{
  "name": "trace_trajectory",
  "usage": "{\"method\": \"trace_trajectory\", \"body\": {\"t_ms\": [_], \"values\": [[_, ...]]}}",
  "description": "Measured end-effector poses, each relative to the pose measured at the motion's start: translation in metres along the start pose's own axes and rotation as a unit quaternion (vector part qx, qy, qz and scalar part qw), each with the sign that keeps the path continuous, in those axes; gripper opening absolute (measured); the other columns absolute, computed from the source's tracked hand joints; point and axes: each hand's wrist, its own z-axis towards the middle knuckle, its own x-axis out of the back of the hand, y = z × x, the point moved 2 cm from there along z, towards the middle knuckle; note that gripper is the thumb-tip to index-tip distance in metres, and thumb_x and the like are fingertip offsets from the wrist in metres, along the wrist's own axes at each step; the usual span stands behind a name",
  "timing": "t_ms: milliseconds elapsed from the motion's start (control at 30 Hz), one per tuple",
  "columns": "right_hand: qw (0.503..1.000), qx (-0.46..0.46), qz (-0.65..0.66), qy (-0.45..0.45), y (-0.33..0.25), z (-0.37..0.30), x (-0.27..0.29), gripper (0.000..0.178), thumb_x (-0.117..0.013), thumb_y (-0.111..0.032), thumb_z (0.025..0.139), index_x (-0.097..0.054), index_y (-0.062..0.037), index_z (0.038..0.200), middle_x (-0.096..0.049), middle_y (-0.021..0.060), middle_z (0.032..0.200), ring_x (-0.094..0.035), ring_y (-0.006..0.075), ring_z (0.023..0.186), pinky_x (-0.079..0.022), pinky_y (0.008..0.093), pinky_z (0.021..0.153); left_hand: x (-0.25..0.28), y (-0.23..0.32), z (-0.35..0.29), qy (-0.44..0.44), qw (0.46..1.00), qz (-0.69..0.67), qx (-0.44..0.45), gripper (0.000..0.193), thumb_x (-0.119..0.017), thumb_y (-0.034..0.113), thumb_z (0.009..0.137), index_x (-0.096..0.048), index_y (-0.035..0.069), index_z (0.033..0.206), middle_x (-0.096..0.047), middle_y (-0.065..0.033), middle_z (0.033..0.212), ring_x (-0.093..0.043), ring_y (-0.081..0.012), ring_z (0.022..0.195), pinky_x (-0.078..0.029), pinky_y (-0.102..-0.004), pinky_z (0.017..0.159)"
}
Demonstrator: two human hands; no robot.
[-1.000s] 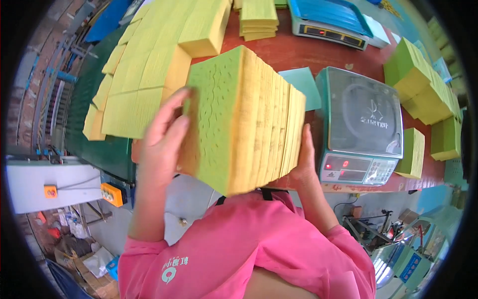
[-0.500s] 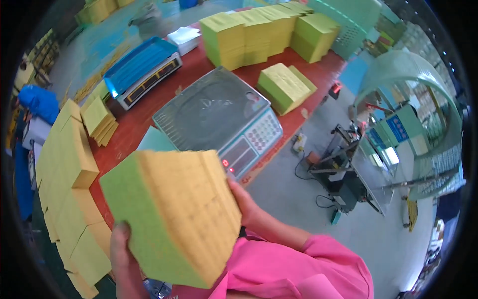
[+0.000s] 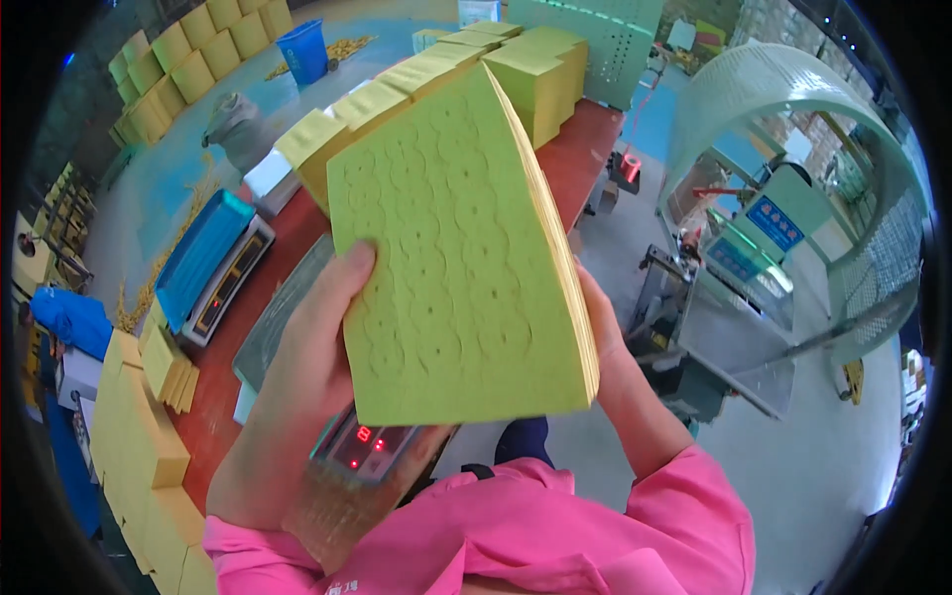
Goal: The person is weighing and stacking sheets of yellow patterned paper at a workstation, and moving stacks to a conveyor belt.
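Observation:
Both hands hold up a thick stack of yellow joss paper (image 3: 446,258), tilted, its front sheet pressed with rows of scalloped marks and small holes. My left hand (image 3: 332,297) grips the left side, thumb on the front face and fingers hidden behind. My right hand (image 3: 600,322) closes on the right edge, where the layered sheet ends show. Partly covered by the stack and my left arm is a digital scale (image 3: 372,451) with lit red digits; its dark plate (image 3: 283,312) shows left of my hand. Behind the held paper, more yellow stacks (image 3: 535,74) line the red table (image 3: 585,154).
A second scale with a blue tray (image 3: 203,253) stands at the left. Yellow paper stacks (image 3: 144,421) line the left edge, with a few thin bundles (image 3: 169,367) beside them. At the right stands a machine with a round pale-green guard (image 3: 793,84). Further off is a blue bin (image 3: 302,52).
The stack has risen away from me and turned, so its broad marked face now shows instead of its layered edge. My left hand has moved up; my head view has swung right.

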Motion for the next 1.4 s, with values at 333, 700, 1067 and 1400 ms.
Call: {"method": "trace_trajectory", "body": {"t_ms": [333, 700, 1067, 1400], "values": [[0.993, -0.062, -0.098, 0.006, -0.215, 0.236, 0.08, 0.044, -0.047, -0.034, 0.101, -0.051, -0.0032, 0.132, -0.063, 0.0133, 0.126, -0.064, 0.0211, 0.11, -0.052, 0.0366, 0.094, -0.023, -0.032, 0.285, 0.07, 0.997, -0.03, -0.003, 0.053, -0.052, 0.035, 0.098, -0.043, 0.002, 0.139, -0.055, -0.0111, 0.133, -0.055, -0.0218, 0.121, -0.043, -0.0383, 0.103], [0.979, -0.147, -0.131, 0.06, -0.228, 0.361, 0.13, 0.043, -0.051, -0.036, 0.1, -0.053, -0.0044, 0.128, -0.064, 0.0109, 0.123, -0.062, 0.0195, 0.109, -0.05, 0.0377, 0.094, 0.049, -0.065, 0.397, 0.154, 0.983, -0.086, 0.056, 0.057, -0.057, 0.038, 0.092, -0.044, 0.006, 0.138, -0.057, -0.0107, 0.131, -0.056, -0.0237, 0.12, -0.046, -0.0436, 0.101], [0.894, 0.093, -0.385, 0.21, -0.248, 0.29, 0.14, 0.042, -0.054, -0.024, 0.098, -0.05, -0.002, 0.133, -0.06, 0.0076, 0.124, -0.059, 0.0169, 0.107, -0.048, 0.0323, 0.089, 0.021, -0.091, 0.426, 0.18, 0.977, -0.055, 0.101, 0.059, -0.06, 0.046, 0.09, -0.045, 0.013, 0.136, -0.058, -0.0086, 0.126, -0.058, -0.0244, 0.114, -0.053, -0.0522, 0.086], [0.784, 0.163, -0.553, 0.229, -0.206, 0.268, 0.123, 0.053, -0.065, -0.013, 0.092, -0.043, 0.0017, 0.138, -0.055, 0.0089, 0.126, -0.056, 0.0138, 0.1, -0.047, 0.0278, 0.084, 0.054, -0.065, 0.405, 0.156, 0.981, -0.094, 0.068, 0.094, -0.058, 0.066, 0.086, -0.019, 0.009, 0.151, -0.025, -0.0204, 0.149, -0.037, -0.0317, 0.131, -0.046, -0.062, 0.094]]}}
